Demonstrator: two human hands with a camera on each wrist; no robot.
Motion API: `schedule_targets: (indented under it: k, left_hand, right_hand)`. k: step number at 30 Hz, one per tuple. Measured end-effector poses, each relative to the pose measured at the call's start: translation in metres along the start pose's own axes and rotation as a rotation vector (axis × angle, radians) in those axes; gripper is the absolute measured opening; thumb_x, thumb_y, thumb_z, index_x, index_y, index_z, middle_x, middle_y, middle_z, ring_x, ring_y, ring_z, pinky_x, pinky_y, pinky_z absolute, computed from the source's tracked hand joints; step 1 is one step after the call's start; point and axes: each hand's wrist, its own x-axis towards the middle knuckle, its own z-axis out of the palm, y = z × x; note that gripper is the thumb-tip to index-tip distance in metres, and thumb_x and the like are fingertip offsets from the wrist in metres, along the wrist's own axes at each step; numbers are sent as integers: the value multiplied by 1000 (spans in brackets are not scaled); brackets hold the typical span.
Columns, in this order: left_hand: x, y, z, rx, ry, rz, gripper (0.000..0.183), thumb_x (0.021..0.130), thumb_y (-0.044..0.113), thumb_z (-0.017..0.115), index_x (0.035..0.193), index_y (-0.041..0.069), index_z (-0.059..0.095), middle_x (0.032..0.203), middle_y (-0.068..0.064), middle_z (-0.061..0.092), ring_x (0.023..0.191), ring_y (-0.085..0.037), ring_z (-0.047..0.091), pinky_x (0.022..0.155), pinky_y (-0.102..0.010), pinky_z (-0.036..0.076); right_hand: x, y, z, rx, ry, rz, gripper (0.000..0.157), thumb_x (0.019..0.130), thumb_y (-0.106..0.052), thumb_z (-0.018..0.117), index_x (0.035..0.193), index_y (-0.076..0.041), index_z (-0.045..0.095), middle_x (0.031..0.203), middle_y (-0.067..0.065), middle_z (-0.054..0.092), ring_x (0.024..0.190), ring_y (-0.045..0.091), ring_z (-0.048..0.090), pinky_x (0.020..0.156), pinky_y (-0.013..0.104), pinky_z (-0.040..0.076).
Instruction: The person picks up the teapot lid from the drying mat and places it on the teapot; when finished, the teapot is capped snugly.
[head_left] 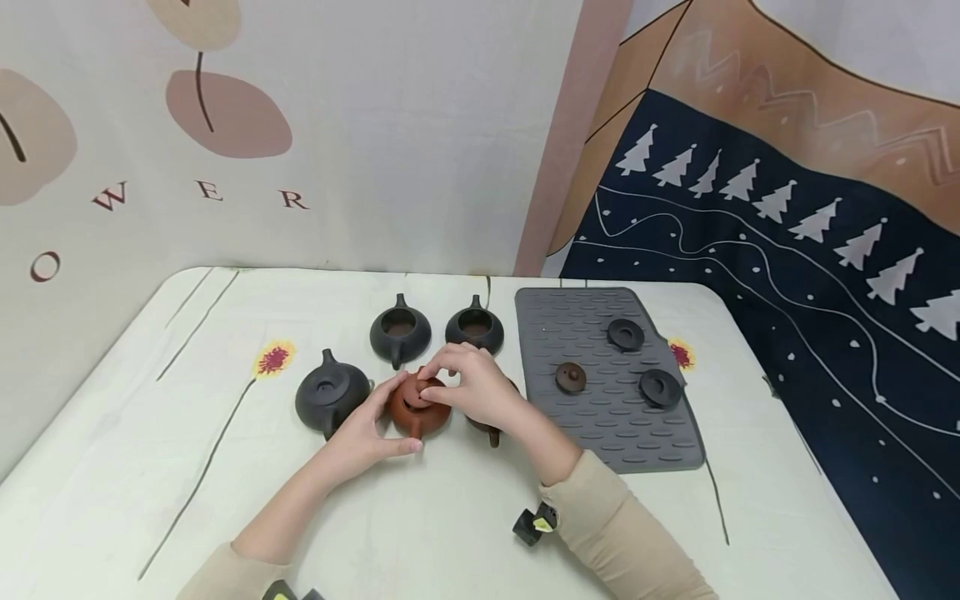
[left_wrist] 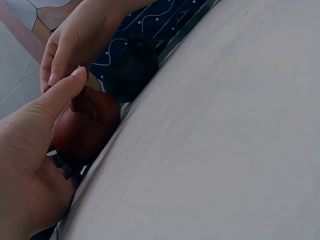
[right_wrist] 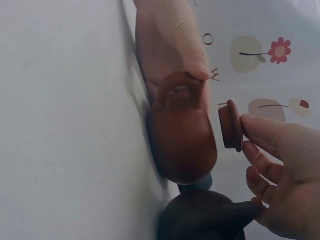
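Observation:
My right hand [head_left: 480, 387] pinches the small knob of a reddish-brown lid [right_wrist: 230, 125] between thumb and fingers. The lid is above the reddish-brown teapot [head_left: 414, 417], with a gap between them in the right wrist view. My left hand [head_left: 363, 433] holds that teapot from the left, its fingers along the side and its thumb by the handle [left_wrist: 92, 107]. Some left fingers are hidden behind the pot. Beside my left hand sits a black teapot [head_left: 318, 400] with its lid on. A brown teapot [head_left: 483, 427] is mostly covered by my right hand.
Two lidless black teapots, one at the back [head_left: 401, 333] and another right of it [head_left: 475, 329], stand behind my hands. On the grey mat [head_left: 600, 433] at right lie a brown lid [head_left: 571, 377] and two black lids [head_left: 626, 334]. A patterned cloth hangs behind the table.

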Motion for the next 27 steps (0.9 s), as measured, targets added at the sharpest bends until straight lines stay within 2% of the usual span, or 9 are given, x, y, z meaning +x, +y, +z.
schedule_targets:
  k: [15, 27]
  left_hand:
    - [-1, -1, 0, 6, -2, 9, 99, 75, 26, 84, 151, 8, 24, 153, -14, 26, 139, -33, 26, 109, -52, 23]
    - [0, -1, 0, -1, 1, 9, 99, 75, 26, 84, 151, 7, 24, 154, -15, 26, 138, -33, 26, 109, -52, 23]
  right_hand:
    - [5, 7, 13, -64, -24, 47, 11, 84, -21, 76, 95, -21, 74, 97, -11, 64, 89, 15, 56, 85, 34, 37]
    - [4, 7, 10, -43, -26, 52, 13, 85, -21, 75, 98, -19, 74, 99, -10, 65, 91, 17, 56, 86, 35, 37]
